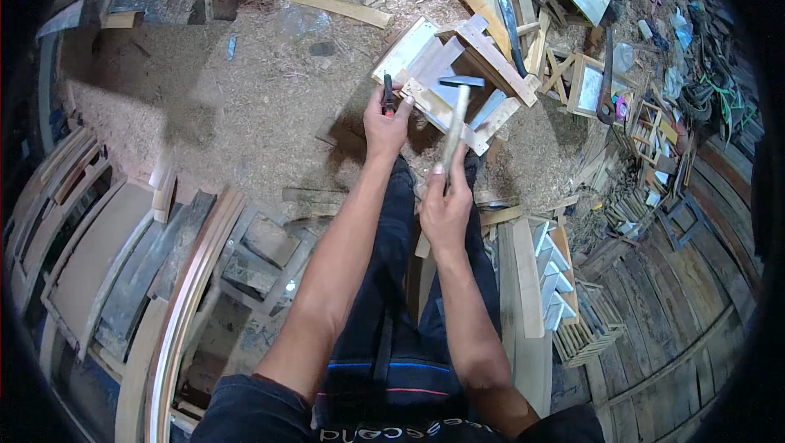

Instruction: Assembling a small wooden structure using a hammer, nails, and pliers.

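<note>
My right hand (446, 218) is closed round the pale wooden handle of a hammer (456, 125). The hammer's head is up over the near side of a wooden box frame (500, 58). In my left hand (384, 128) is a small tool with a black upper part and a red grip, which looks like pliers (388, 87). My left fingers are at the frame's near left corner, and whether they touch it I cannot tell. The frame is of pale boards, open in the middle, and lies tilted on the ground just beyond my feet.
A handsaw (607, 79) and wood scraps lie to the right, beside a smaller wooden frame (587, 87). Sawdust and offcuts cover the ground (245, 107). Long boards (192, 296) are stacked at the left. A slatted wooden piece (554, 275) stands by my right leg.
</note>
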A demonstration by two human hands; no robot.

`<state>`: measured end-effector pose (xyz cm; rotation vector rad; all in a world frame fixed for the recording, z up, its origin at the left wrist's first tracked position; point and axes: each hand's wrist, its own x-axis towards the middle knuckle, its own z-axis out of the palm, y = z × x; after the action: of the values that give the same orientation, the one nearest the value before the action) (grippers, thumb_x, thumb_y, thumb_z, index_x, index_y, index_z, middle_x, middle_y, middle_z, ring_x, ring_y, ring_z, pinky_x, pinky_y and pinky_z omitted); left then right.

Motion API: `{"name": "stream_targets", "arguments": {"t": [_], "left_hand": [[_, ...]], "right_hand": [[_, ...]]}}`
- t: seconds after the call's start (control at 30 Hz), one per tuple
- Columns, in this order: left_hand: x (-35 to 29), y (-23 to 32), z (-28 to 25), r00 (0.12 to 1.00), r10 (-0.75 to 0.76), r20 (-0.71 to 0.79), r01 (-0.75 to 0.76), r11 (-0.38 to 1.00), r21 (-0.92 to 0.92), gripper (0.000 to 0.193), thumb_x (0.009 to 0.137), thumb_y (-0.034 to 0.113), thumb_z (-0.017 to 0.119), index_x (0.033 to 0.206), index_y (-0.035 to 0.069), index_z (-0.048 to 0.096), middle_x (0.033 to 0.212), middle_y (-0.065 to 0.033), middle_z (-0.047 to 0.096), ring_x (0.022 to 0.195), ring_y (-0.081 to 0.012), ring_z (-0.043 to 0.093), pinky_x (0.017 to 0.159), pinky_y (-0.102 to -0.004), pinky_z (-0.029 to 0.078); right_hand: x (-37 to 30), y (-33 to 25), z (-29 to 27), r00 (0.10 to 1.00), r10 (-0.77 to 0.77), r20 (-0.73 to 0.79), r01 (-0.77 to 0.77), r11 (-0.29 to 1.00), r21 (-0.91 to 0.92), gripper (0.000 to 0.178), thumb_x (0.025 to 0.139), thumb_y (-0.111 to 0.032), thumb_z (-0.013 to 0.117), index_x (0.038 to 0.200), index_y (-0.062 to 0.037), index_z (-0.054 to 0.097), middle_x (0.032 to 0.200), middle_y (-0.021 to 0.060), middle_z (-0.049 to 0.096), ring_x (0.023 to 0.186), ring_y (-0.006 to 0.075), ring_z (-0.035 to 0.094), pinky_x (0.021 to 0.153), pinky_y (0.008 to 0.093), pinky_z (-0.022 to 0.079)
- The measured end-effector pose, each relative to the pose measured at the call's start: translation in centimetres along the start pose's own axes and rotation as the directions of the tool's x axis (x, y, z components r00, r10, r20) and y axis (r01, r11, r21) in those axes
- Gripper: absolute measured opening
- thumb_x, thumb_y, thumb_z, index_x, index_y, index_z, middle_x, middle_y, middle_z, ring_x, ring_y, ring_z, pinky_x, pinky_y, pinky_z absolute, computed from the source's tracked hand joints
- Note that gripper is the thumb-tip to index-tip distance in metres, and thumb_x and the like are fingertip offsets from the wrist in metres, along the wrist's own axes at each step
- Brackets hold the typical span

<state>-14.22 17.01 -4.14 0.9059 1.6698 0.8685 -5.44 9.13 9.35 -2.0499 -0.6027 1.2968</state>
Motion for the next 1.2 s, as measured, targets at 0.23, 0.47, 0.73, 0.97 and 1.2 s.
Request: {"name": "stream_targets", "arguments": {"t": [0.23, 0.47, 0.73, 0.97, 1.2], "left_hand": [[0.0, 0.4, 0.0, 1.0, 0.001, -0.007, -0.001, 0.999, -0.038, 0.029, 0.084, 0.006, 0.075, 0.11, 0.004, 0.065, 0.087, 0.0009, 0.061, 0.077, -0.0083, 0.054, 0.074, -0.0251, 0.047], [0.2, 0.5, -0.3, 1.0, -0.026, 0.011, 0.027, 0.998, -0.05, 0.03, 0.083, 0.006, 0.076, 0.111, 0.004, 0.065, 0.089, 0.0004, 0.063, 0.076, -0.0073, 0.054, 0.073, -0.025, 0.048], [-0.9, 0.3, -0.4, 0.996, -0.082, 0.022, 0.084, 0.986, -0.142, 0.035, 0.091, 0.013, 0.072, 0.123, 0.004, 0.062, 0.1, -0.0008, 0.066, 0.077, -0.0078, 0.059, 0.07, -0.0237, 0.049], [-5.9, 0.2, -1.3, 0.961, -0.271, -0.052, 0.212, 0.845, -0.491, 0.043, 0.106, 0.035, 0.046, 0.135, 0.003, 0.051, 0.114, -0.0157, 0.067, 0.088, -0.0224, 0.072, 0.073, -0.0311, 0.059], [-9.2, 2.1, -0.7, 0.922, -0.377, 0.087, 0.381, 0.848, -0.368, 0.053, 0.104, 0.05, 0.043, 0.116, 0.001, 0.059, 0.092, -0.0144, 0.071, 0.069, -0.0196, 0.07, 0.058, -0.031, 0.059]], "right_hand": [[0.9, 0.5, -0.5, 0.988, -0.086, 0.129, 0.095, 0.993, -0.064, 0.052, 0.099, -0.011, 0.049, 0.147, 0.0055, 0.038, 0.084, 0.0185, 0.064, 0.072, 0.0213, 0.062, 0.069, 0.034, 0.051], [0.7, 0.7, -0.7, 0.982, 0.032, 0.186, -0.036, 0.999, 0.019, 0.054, 0.1, -0.012, 0.052, 0.149, 0.0025, 0.038, 0.076, 0.0084, 0.06, 0.066, 0.0112, 0.057, 0.063, 0.0292, 0.049], [7.5, 2.9, -5.0, 0.974, -0.217, -0.071, 0.193, 0.947, -0.258, 0.036, 0.099, -0.023, 0.06, 0.125, 0.0012, 0.055, 0.086, 0.0173, 0.066, 0.073, 0.0274, 0.065, 0.067, 0.0402, 0.051], [12.5, 6.4, -7.3, 0.898, -0.441, 0.009, 0.386, 0.775, -0.501, 0.033, 0.094, -0.026, 0.064, 0.111, 0.0021, 0.058, 0.099, 0.0256, 0.063, 0.092, 0.0434, 0.062, 0.079, 0.0504, 0.048], [11.2, 4.8, -8.6, 0.848, -0.517, 0.115, 0.43, 0.545, -0.72, 0.038, 0.093, -0.031, 0.067, 0.108, 0.0027, 0.058, 0.1, 0.0223, 0.06, 0.091, 0.0423, 0.061, 0.08, 0.0506, 0.048]]}}
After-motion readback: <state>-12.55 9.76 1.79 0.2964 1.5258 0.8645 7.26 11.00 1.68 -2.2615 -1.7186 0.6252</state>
